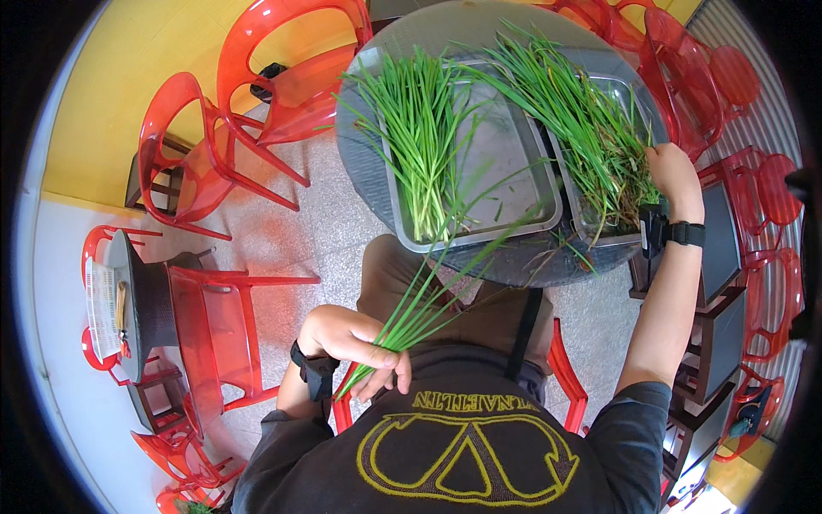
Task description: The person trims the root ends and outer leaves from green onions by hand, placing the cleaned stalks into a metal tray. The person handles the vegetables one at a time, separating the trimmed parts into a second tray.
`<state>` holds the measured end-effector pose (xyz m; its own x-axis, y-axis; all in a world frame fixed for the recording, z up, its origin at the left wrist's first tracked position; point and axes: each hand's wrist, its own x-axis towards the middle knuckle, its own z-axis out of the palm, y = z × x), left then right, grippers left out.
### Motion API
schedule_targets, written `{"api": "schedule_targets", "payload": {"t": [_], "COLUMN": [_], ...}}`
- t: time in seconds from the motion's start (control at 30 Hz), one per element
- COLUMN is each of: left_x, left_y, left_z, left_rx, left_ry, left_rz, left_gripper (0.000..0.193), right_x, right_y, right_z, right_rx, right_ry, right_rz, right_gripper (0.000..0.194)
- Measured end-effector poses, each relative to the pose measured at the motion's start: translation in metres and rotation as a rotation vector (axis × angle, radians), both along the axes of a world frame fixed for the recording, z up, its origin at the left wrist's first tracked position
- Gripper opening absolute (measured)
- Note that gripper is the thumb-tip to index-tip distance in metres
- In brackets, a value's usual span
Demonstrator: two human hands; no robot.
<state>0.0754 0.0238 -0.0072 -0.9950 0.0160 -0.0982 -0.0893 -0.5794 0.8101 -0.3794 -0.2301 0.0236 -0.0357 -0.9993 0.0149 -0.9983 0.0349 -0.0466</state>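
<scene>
My left hand is in front of my shirt, closed around a few long green stalks that look like garlic chives. Their tips fan out towards the table. At the right edge of the right metal tray, my right hand touches or hovers by a loose, tangled heap of chives; its fingertips are partly hidden, and whether they pinch anything is unclear. Brownish bits show in the heap's near end. In the left metal tray lies a neater bundle of chives, pale ends towards me.
Both trays rest on a round, glass-topped table before my knees. Red see-through chairs stand to the left and right. A smaller table at the left carries a white plastic basket. Stray stalks lie at the near table edge.
</scene>
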Motion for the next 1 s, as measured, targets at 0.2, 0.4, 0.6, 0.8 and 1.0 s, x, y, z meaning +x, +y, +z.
{"api": "schedule_targets", "payload": {"t": [0.2, 0.4, 0.6, 0.8, 1.0], "left_x": [0.001, 0.005, 0.015, 0.020, 0.015], "left_y": [0.000, 0.004, 0.015, 0.021, 0.023], "left_z": [0.002, -0.001, -0.004, -0.011, -0.007], "left_rx": [0.017, 0.032, 0.073, 0.125, 0.100], "left_ry": [0.008, -0.026, 0.022, 0.020, 0.023], "left_rz": [0.013, 0.045, 0.370, 0.505, 0.632], "left_gripper": [0.051, 0.052, 0.052, 0.048, 0.048], "right_x": [0.000, -0.003, -0.006, -0.009, -0.006], "right_y": [0.005, 0.002, 0.002, 0.009, 0.014], "right_z": [-0.003, -0.021, -0.016, -0.012, -0.013], "right_rx": [-0.254, -0.272, -0.162, -0.190, -0.232], "right_ry": [-0.070, -0.365, -0.210, -0.249, -0.236], "right_rz": [0.023, 0.069, 0.077, 0.046, 0.088], "right_gripper": [0.026, 0.020, 0.022, 0.041, 0.056]}}
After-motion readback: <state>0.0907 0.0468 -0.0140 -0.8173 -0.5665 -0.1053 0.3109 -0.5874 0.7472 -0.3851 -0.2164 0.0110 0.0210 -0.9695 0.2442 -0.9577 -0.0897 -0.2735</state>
